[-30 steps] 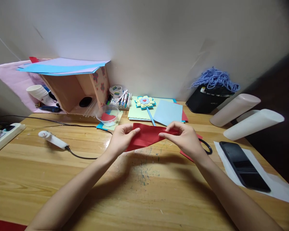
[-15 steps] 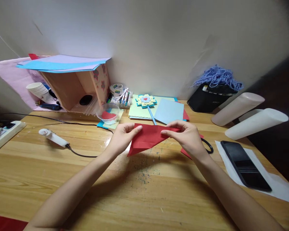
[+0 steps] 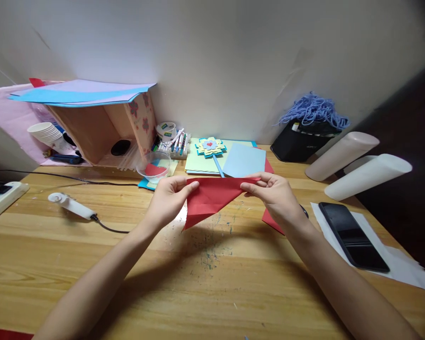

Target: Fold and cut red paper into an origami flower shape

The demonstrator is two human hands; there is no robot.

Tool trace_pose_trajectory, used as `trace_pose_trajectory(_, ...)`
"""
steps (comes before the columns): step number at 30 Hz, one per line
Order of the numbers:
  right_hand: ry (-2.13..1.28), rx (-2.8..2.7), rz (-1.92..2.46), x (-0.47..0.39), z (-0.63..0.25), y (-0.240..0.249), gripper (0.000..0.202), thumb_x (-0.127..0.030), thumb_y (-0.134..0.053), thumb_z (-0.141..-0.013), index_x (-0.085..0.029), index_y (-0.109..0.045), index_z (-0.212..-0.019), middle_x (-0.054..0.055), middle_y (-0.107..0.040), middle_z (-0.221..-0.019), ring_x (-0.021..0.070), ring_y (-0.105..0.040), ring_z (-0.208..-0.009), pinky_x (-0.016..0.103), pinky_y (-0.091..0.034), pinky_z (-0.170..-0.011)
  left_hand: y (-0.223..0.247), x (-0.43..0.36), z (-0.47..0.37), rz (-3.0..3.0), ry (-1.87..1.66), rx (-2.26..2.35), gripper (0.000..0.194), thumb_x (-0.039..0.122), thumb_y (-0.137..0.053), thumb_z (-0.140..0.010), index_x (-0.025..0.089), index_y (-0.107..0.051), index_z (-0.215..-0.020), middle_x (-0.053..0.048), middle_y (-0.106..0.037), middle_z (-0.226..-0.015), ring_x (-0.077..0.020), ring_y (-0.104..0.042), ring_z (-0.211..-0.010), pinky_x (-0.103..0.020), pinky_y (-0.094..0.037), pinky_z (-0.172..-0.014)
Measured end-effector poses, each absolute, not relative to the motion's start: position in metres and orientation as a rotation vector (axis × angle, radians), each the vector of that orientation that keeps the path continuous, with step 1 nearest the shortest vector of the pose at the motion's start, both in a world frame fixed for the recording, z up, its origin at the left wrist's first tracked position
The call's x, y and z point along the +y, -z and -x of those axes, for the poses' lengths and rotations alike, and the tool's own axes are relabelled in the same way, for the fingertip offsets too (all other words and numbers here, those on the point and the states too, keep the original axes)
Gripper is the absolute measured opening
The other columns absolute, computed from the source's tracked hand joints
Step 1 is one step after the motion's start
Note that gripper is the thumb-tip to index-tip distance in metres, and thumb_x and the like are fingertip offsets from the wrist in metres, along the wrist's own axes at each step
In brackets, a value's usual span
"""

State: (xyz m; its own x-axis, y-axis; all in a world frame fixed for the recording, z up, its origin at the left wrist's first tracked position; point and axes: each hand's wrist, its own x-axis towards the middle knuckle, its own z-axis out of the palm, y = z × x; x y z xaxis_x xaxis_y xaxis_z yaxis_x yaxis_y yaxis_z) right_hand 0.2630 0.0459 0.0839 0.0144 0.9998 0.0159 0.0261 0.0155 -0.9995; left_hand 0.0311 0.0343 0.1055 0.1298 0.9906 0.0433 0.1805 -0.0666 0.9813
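Note:
A folded piece of red paper hangs above the wooden table, roughly triangular, with its straight edge on top. My left hand pinches its upper left corner between thumb and fingers. At the upper right, my right hand grips the narrow end the same way. Behind the paper stands a layered paper flower on a blue stem, lying over pale green and light blue sheets. Another red piece lies on the table, partly under my right hand.
At the back left are an open box, a clear bowl and markers. A corded white tool and a power strip lie left. On the right are a black pouch, white rolls and a phone.
The view has shifted slightly. Both hands still hold the red paper, which is stretched a little wider between them. My right hand now covers most of the black ring behind it.

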Motion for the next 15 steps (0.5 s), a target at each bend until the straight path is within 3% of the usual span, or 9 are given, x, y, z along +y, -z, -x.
trace_pose_trajectory(5, -1.093, -1.243, 1.224, 0.042, -0.263, -0.089, 0.032, -0.048, -0.074, -0.064, -0.017, -0.067, -0.071, 0.003, -0.068, -0.062, 0.0155, -0.062, -0.051, 0.031, -0.055, -0.055, -0.115, 0.034, -0.024, -1.775, -0.964, 1.365, 0.032, 0.035, -0.059, -0.077, 0.014, -0.057, -0.052, 0.002, -0.045, -0.051, -0.0089, -0.037, -0.049, -0.022, -0.025, -0.047)
trace_pose_trajectory(10, -0.996, -1.297, 1.238, 0.040, -0.265, -0.093, 0.043, -0.058, -0.060, -0.074, -0.017, -0.062, -0.061, 0.005, -0.065, -0.055, 0.0191, -0.064, -0.052, 0.029, -0.052, -0.048, -0.119, 0.036, -0.016, -1.810, -0.766, 1.258, 0.031, 0.037, -0.059, -0.078, 0.014, -0.060, -0.056, 0.002, -0.046, -0.051, -0.0091, -0.038, -0.048, -0.022, -0.026, -0.047)
trace_pose_trajectory(12, -1.025, -1.249, 1.229, 0.042, -0.266, -0.093, 0.046, -0.062, -0.055, -0.075, -0.017, -0.063, -0.068, 0.007, -0.067, -0.058, 0.0208, -0.066, -0.056, 0.030, -0.052, -0.050, -0.118, 0.036, -0.016, -1.783, -0.790, 1.253, 0.030, 0.037, -0.060, -0.076, 0.014, -0.062, -0.057, 0.001, -0.049, -0.051, -0.0097, -0.040, -0.048, -0.022, -0.027, -0.047)
trace_pose_trajectory(15, -1.230, -1.190, 1.105, 0.043, -0.263, -0.091, 0.053, -0.067, -0.048, -0.077, -0.018, -0.062, -0.095, 0.009, -0.071, -0.078, 0.0216, -0.069, -0.071, 0.033, -0.056, -0.065, -0.117, 0.035, -0.018, -1.700, -0.899, 1.294, 0.028, 0.037, -0.061, -0.075, 0.013, -0.066, -0.061, 0.000, -0.054, -0.053, -0.0108, -0.044, -0.050, -0.022, -0.029, -0.047)
